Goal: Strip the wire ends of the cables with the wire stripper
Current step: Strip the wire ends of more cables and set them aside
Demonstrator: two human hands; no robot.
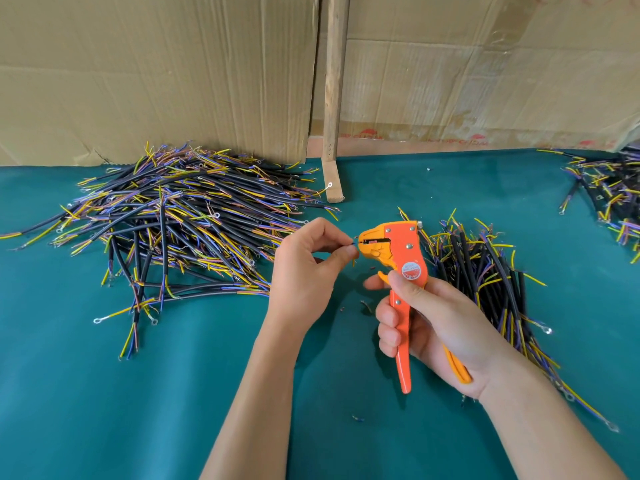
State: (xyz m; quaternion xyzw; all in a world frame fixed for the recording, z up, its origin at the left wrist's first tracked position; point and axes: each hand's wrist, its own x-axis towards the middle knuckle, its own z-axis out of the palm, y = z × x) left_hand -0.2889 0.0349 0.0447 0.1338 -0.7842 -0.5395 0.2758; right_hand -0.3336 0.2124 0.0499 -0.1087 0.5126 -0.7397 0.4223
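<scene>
The wire stripper [398, 271] is gripped by the right hand [433, 327], fingers curled round its handles. A wire end [354, 242] is pinched by the left hand [308, 268] at the stripper's nose. If too little wire is fed in, a slip or a nicked strand is likely; fingertips are held close to the blades. Cable piles lie left [173, 220] and right [485, 271] of the stripper; open green cloth [104, 410] is left below it.
</scene>
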